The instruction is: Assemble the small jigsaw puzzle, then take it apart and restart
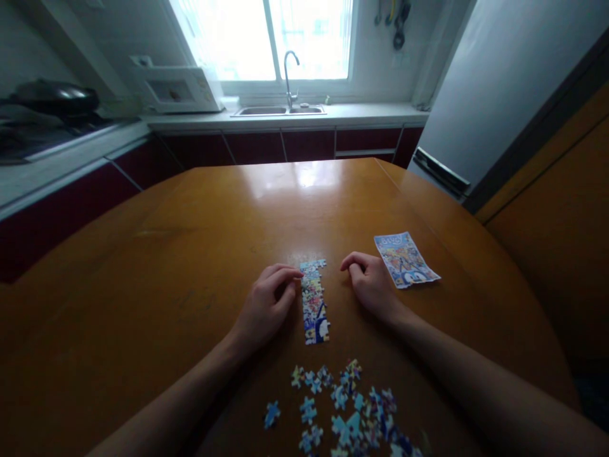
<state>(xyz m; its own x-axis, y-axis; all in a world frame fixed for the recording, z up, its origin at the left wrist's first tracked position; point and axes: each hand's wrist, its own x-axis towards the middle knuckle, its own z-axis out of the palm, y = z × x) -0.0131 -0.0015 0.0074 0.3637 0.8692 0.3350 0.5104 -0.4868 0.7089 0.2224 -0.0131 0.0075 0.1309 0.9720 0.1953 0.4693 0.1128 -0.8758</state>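
A narrow strip of joined jigsaw puzzle pieces (313, 301) lies upright in my view on the wooden table, with a straight left edge and knobbed right edge. My left hand (271, 298) rests on its left, fingers bent and apart, the index fingertip touching the strip's upper left edge. To the right of the strip, my right hand (368, 282) lies on the table with loosely curled fingers and nothing visible in them. Beside it is a printed picture sheet (406, 259) with creased edges. Loose puzzle pieces (354, 425) are scattered nearer to me, partly overlapping; one blue piece (271, 414) lies apart.
The large rounded wooden table (228, 216) fills the foreground. Behind it stand a counter with a sink (266, 111) and tap (288, 79), and a white microwave (178, 89). A wok (54, 98) sits on the stove at left. A refrigerator (499, 95) stands at right.
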